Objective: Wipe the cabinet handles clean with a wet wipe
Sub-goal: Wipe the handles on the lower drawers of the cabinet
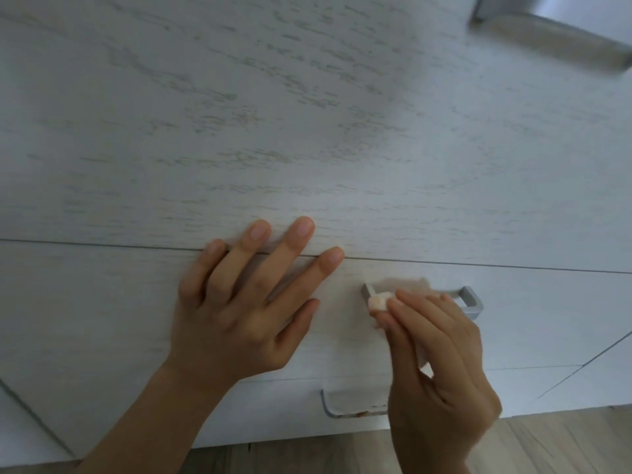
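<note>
One handle (472, 302), at three o'clock from the spread-fingered left hand (239, 313) braced flat on the cabinet (307, 131), should be rubbed end to end with the wet wipe (378, 301) pinched in the right hand (441, 364).

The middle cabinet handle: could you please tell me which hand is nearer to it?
Right. The right hand holds a wipe on the handle; the left hand lies flat, left of it.

Left hand (236, 323), right hand (441, 364) bare (nails short).
</note>
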